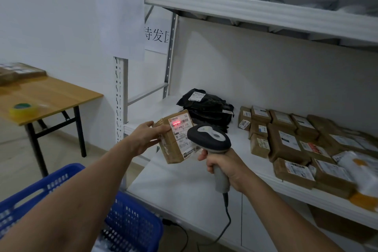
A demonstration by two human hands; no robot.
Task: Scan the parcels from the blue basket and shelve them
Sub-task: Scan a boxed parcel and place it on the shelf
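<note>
My left hand (pixel 146 136) grips a small brown cardboard parcel (pixel 176 143) by its left side, held in front of the white shelf (pixel 241 149). A red scan line lights the barcode at the top of the parcel's label. My right hand (pixel 223 164) grips the handle of a black and grey corded barcode scanner (pixel 210 139), aimed at the parcel from the right and just in front of it. The blue basket (pixel 131 221) sits at the bottom left under my left forearm, its contents mostly hidden.
On the shelf lie black bagged parcels (pixel 206 106) and several brown boxes (pixel 286 141), with a white and yellow bag (pixel 362 174) at the right. The upper shelf (pixel 245 9) carries grey bags. A wooden table (pixel 47 96) at the left bears a tape roll (pixel 23 108) and a box.
</note>
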